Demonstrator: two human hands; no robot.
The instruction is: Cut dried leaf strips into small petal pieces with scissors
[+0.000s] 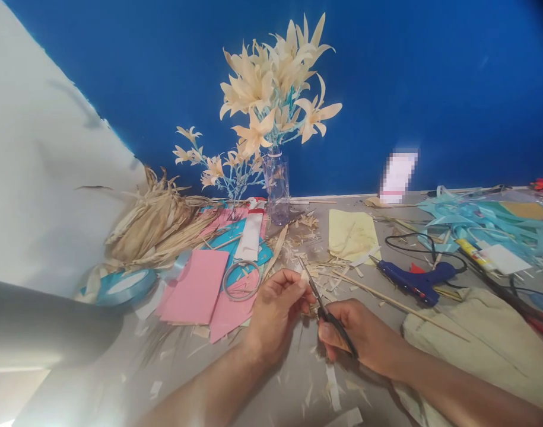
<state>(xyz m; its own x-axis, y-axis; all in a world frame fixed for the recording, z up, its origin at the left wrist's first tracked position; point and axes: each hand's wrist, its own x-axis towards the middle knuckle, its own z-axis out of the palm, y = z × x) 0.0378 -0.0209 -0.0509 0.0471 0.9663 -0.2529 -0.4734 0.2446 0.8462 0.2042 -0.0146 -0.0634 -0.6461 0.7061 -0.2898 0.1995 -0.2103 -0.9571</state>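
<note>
Black-handled scissors (334, 329) are gripped in my right hand (358, 332), the blades angled up and to the left. My left hand (278, 308) pinches a small pale strip (304, 276) between thumb and fingers, close beside the blades. Most of that strip is hidden by my fingers, so its material is hard to tell. Beneath and around both hands lie pale scraps and offcuts (333, 385). Left of my left hand sit pink paper sheets (200, 284) and a roll of clear tape (241, 281).
A plastic bottle (278, 190) holds cream artificial flowers (271, 83) by the blue wall. Dried husks (151, 219) and a teal ribbon roll (124, 286) are on the left. On the right lie a blue glue gun (413, 279), a thin stick (396, 303), a beige cloth (476, 350) and teal ribbons (476, 219).
</note>
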